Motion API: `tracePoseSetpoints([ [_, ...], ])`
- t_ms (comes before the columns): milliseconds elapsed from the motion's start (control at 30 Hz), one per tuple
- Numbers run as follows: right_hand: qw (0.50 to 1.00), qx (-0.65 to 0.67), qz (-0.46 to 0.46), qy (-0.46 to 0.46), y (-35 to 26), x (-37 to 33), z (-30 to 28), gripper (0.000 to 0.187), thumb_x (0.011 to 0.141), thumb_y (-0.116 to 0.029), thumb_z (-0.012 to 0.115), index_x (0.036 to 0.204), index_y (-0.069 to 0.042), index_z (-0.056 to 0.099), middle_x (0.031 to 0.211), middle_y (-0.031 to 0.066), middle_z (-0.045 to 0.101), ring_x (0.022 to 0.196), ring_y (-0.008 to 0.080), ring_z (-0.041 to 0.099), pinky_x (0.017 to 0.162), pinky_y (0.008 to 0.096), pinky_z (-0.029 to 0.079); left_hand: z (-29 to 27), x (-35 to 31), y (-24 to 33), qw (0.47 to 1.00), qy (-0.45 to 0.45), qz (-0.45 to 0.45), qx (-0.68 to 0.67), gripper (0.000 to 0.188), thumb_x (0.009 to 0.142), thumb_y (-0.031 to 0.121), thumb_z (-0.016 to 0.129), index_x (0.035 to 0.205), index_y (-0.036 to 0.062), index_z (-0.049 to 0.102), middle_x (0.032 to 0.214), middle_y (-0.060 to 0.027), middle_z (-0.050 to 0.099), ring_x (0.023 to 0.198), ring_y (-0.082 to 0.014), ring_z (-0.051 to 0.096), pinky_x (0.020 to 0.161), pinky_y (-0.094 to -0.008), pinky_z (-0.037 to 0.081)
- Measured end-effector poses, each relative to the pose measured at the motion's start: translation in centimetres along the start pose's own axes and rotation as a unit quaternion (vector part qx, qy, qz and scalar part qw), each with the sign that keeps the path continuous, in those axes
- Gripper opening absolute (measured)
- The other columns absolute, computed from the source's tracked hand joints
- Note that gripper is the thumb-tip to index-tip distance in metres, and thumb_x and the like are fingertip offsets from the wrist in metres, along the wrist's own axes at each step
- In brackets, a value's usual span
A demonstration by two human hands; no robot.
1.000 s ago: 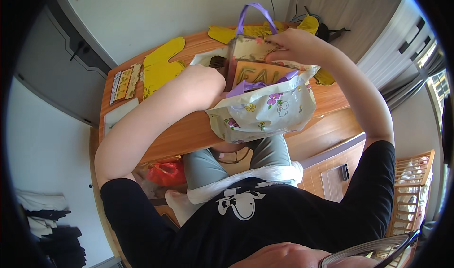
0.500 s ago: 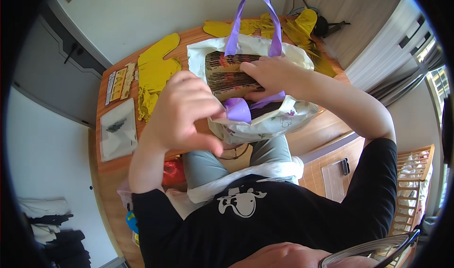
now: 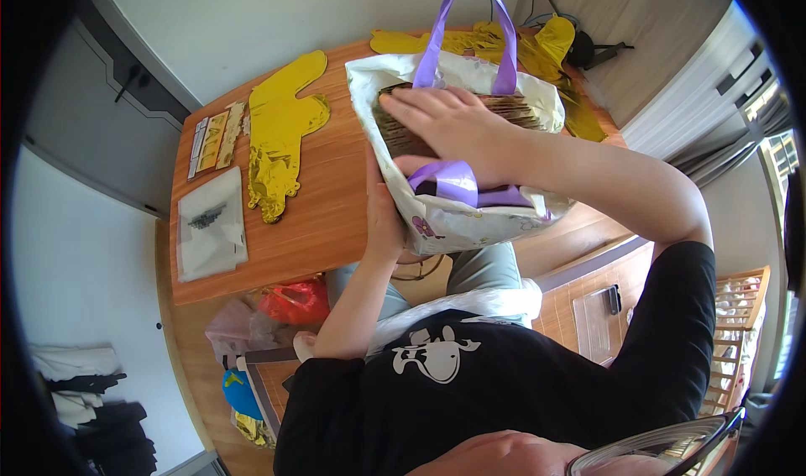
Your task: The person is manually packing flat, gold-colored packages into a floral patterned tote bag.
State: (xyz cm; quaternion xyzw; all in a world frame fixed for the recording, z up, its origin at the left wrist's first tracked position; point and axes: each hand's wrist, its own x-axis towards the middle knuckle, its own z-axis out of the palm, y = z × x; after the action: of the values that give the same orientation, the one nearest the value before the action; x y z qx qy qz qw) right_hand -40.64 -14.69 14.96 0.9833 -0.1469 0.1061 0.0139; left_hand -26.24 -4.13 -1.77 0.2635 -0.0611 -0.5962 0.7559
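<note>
A white bag (image 3: 495, 232) with a small flower print and purple handles (image 3: 507, 48) stands gaping at the table's near edge, tilted a little. Inside it lie brown, ridged packs (image 3: 512, 107) in rows; what they hold I cannot make out. My right hand (image 3: 457, 132) reaches over the rim into the bag, fingers stretched out flat on top of the packs. The near purple handle (image 3: 453, 182) folds into the opening below that hand. Against the bag's left outer side rests my left hand (image 3: 384, 211), its fingers extended upward along the wall and partly hidden.
Yellow foil balloons, flat, lie on the wooden table (image 3: 327, 224): one (image 3: 277, 132) left of the bag, others (image 3: 546, 48) behind it. At the table's left are a clear pouch (image 3: 210, 232) and a printed card (image 3: 206, 144). A red plastic bag (image 3: 295, 301) sits below the edge.
My left hand has dropped from above the table to the bag's left side. My right hand has slid left and flattened over the packs. The bag has shifted slightly right and tilted.
</note>
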Motion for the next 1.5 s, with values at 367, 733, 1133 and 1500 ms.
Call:
tracePoseSetpoints([
  [367,0.997,-0.042,-0.012,-0.062,1.3,-0.9,1.1,0.102,0.085,-0.062,0.066,0.161,-0.012,0.017,0.163,0.0164,0.027,0.148,0.0375,0.030,0.118,0.0586,0.027,1.3,-0.5,-2.3,0.951,-0.144,0.115,0.248,0.108,0.091,0.082,0.039,0.163,0.0167,-0.006,0.150,-0.0186,0.042,0.117,-0.0251,0.061,0.092,-0.0364,0.055],
  [733,0.992,-0.034,0.012,-0.123,1.6,-1.6,0.4,0.108,0.081,-0.063,0.070,0.163,-0.022,0.014,0.168,0.0092,0.018,0.153,0.0404,0.020,0.116,0.0723,0.021,0.9,0.7,-1.9,0.947,-0.144,0.166,0.232,0.074,0.099,0.057,0.045,0.154,0.0130,0.022,0.148,-0.0119,0.039,0.126,-0.0241,0.055,0.102,-0.0392,0.051],
  [1133,0.994,-0.030,0.050,-0.097,1.4,-0.9,0.9,0.095,0.089,-0.066,0.059,0.161,-0.018,0.020,0.166,0.0153,0.021,0.152,0.0398,0.022,0.116,0.0702,0.022,-0.7,1.6,-1.5,0.945,-0.160,0.086,0.272,0.097,0.096,0.073,0.042,0.164,0.0171,0.000,0.164,-0.0129,0.022,0.139,-0.0287,0.046,0.112,-0.0421,0.043],
  [1500,0.988,-0.027,0.134,-0.076,4.2,-4.7,0.1,0.088,0.091,-0.069,0.056,0.160,-0.022,0.029,0.165,0.0130,0.027,0.154,0.0347,0.022,0.118,0.0682,0.015,-0.7,4.0,-2.7,0.973,-0.110,0.124,0.162,0.060,0.107,0.047,0.033,0.147,0.0036,0.044,0.137,-0.0160,0.058,0.119,-0.0268,0.062,0.097,-0.0408,0.055],
])
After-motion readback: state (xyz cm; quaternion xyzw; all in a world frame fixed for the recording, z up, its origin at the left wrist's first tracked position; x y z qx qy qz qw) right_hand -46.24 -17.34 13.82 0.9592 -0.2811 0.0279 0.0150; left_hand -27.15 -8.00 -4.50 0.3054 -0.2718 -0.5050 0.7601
